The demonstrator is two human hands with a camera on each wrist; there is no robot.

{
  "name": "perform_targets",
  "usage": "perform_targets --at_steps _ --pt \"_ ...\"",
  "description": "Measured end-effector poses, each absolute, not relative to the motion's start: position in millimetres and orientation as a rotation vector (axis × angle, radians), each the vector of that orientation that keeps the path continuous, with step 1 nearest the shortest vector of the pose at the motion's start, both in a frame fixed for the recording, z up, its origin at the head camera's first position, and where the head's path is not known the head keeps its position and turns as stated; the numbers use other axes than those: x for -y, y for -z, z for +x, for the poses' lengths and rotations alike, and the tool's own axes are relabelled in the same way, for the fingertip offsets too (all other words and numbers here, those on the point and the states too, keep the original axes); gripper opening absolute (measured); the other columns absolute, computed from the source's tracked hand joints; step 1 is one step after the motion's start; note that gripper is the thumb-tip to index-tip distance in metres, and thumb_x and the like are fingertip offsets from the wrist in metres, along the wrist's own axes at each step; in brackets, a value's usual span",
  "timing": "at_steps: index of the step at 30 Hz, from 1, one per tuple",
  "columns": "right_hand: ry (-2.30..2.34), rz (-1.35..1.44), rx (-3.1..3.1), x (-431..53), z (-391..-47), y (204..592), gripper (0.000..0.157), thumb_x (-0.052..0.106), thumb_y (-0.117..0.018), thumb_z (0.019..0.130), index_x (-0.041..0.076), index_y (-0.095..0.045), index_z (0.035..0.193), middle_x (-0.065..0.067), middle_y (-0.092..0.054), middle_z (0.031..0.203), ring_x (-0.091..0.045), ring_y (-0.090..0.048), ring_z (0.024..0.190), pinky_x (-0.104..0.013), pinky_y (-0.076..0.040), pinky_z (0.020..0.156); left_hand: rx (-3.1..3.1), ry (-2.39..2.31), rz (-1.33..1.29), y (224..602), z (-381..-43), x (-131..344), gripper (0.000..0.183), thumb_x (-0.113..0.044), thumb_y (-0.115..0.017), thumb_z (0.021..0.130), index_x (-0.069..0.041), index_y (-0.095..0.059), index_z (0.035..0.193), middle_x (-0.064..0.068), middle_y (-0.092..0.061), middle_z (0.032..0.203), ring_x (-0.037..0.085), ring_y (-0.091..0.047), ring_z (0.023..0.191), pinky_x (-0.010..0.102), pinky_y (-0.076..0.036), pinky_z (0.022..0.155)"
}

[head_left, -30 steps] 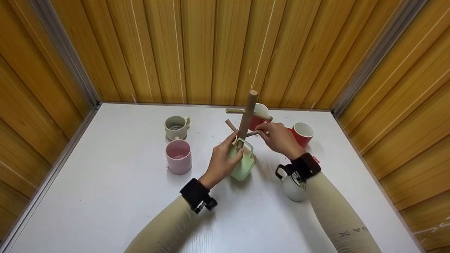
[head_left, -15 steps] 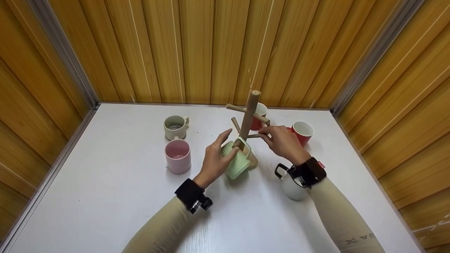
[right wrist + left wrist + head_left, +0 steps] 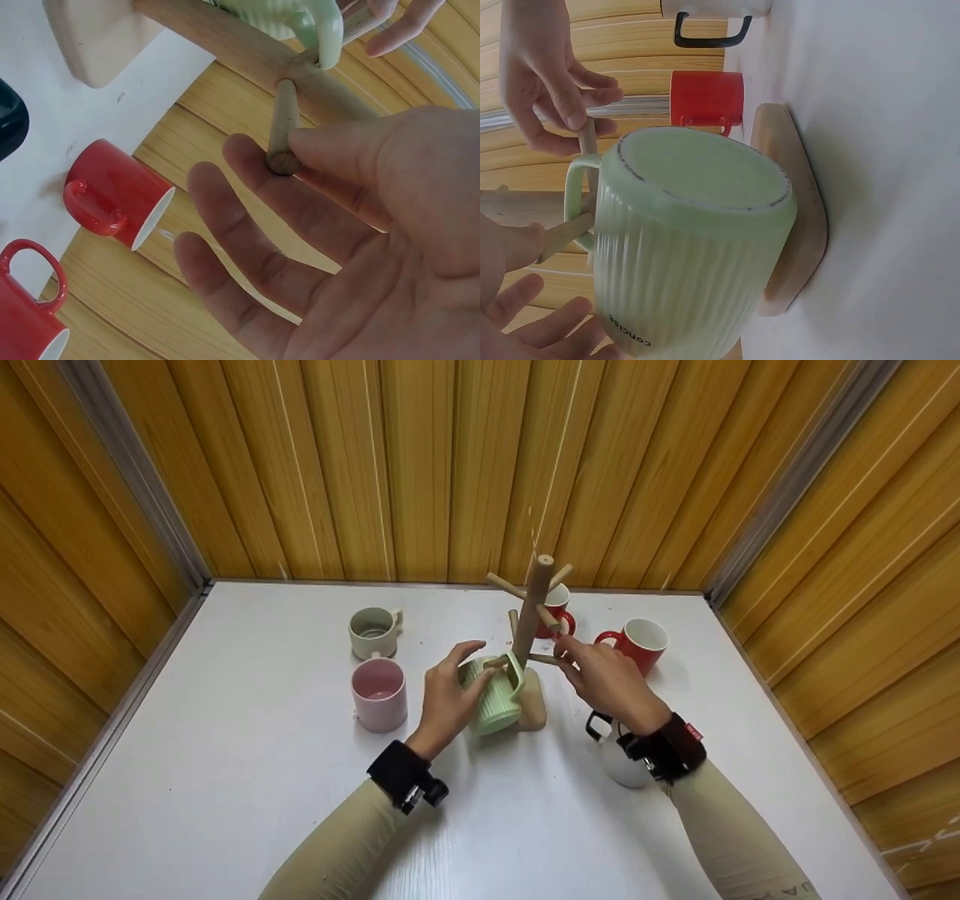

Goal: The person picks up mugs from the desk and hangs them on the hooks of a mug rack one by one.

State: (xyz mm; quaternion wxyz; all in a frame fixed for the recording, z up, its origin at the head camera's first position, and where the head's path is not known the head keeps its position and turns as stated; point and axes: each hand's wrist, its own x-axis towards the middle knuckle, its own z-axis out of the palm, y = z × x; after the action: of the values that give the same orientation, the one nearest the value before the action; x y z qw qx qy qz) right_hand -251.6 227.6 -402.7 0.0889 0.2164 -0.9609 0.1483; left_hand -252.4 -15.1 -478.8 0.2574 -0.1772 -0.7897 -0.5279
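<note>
A pale green ribbed mug [image 3: 496, 706] hangs tilted by its handle on a lower peg of the wooden mug tree [image 3: 535, 600]. The left hand [image 3: 445, 701] is beside that mug, its thumb touching the end of the peg that carries the handle. Its other fingers are spread behind the mug's rim, as the left wrist view shows the mug [image 3: 690, 247] from its base side. With thumb and index finger, the right hand [image 3: 611, 684] pinches another lower peg [image 3: 283, 124] of the tree; the remaining fingers are loosely bent.
A pink mug [image 3: 379, 697] and a grey-green mug [image 3: 373, 634] stand on the left of the white table [image 3: 247, 750]. One red mug [image 3: 551, 619] is behind the tree, another red mug [image 3: 643, 649] to its right. A white pot [image 3: 622, 761] with black handle sits partly under the right wrist.
The mug tree has turned on its base, swinging the green mug leftward and its pegs to new angles. My left hand has moved left with its fingers spreading; my right hand shifted slightly toward me.
</note>
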Motion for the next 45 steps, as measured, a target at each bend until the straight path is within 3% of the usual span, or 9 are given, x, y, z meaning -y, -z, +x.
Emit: perform_targets --at_steps 8,19,23,28,32,38,45 --pt "-0.396 0.676 2.856 -222.0 -231.7 401.9 0.014 0.014 -0.070 0.098 0.011 -0.066 0.111 -0.005 -0.071 0.086 -0.023 -0.062 0.070 -0.038 -0.049 0.057 2.134 1.396 -0.337 478.1 -255.8 16.9 0.018 -0.013 -0.083 0.087 -0.004 -0.076 0.100 0.013 -0.076 0.108 0.029 -0.072 0.104 0.044 -0.056 0.093" --pt "-0.517 0.649 2.782 -204.0 -211.5 413.9 0.010 0.007 -0.074 0.094 0.010 -0.072 0.103 -0.003 -0.072 0.083 -0.020 -0.058 0.069 -0.037 -0.048 0.060 2.095 1.388 -0.201 476.4 -258.7 18.7 0.013 -0.012 -0.084 0.085 -0.004 -0.076 0.093 0.010 -0.078 0.101 0.029 -0.074 0.099 0.045 -0.057 0.089" --pt "-0.642 0.667 2.698 -194.3 -207.3 427.0 0.010 0.007 -0.074 0.094 0.009 -0.073 0.104 -0.004 -0.076 0.092 -0.018 -0.064 0.074 -0.037 -0.053 0.063 2.100 1.374 -0.162 477.3 -258.8 21.5 0.010 -0.011 -0.081 0.087 -0.004 -0.077 0.093 0.010 -0.078 0.099 0.029 -0.074 0.098 0.045 -0.057 0.089" --pt "-0.761 0.695 2.582 -184.6 -204.5 437.6 0.013 0.006 -0.075 0.093 0.008 -0.073 0.106 -0.005 -0.078 0.099 -0.016 -0.072 0.083 -0.037 -0.059 0.070 2.105 1.367 -0.186 477.7 -256.1 24.0 0.015 -0.012 -0.077 0.091 -0.002 -0.077 0.102 0.013 -0.077 0.104 0.032 -0.073 0.102 0.047 -0.056 0.091" --pt "-0.805 0.690 2.537 -177.5 -204.3 440.7 0.015 0.006 -0.076 0.092 0.009 -0.073 0.106 -0.003 -0.078 0.098 -0.015 -0.071 0.082 -0.034 -0.060 0.071 2.146 1.365 -0.260 480.9 -252.9 24.9 0.030 -0.015 -0.073 0.093 0.001 -0.073 0.118 0.018 -0.073 0.120 0.036 -0.067 0.116 0.049 -0.052 0.100" --pt "-0.810 0.686 2.528 -166.3 -204.5 444.5 0.012 0.011 -0.076 0.093 0.008 -0.073 0.105 -0.003 -0.077 0.094 -0.014 -0.068 0.077 -0.032 -0.058 0.068 2.267 1.341 -0.358 486.3 -251.7 26.0 0.055 -0.020 -0.074 0.094 0.004 -0.058 0.141 0.032 -0.052 0.144 0.046 -0.050 0.135 0.058 -0.039 0.112" --pt "-0.795 0.675 2.516 -159.7 -205.3 448.6 0.010 0.015 -0.076 0.095 0.010 -0.071 0.102 -0.002 -0.077 0.091 -0.014 -0.069 0.075 -0.032 -0.057 0.065 2.398 1.317 -0.398 489.3 -251.1 26.5 0.077 -0.020 -0.079 0.089 -0.002 -0.043 0.154 0.037 -0.035 0.154 0.051 -0.037 0.142 0.063 -0.034 0.114"
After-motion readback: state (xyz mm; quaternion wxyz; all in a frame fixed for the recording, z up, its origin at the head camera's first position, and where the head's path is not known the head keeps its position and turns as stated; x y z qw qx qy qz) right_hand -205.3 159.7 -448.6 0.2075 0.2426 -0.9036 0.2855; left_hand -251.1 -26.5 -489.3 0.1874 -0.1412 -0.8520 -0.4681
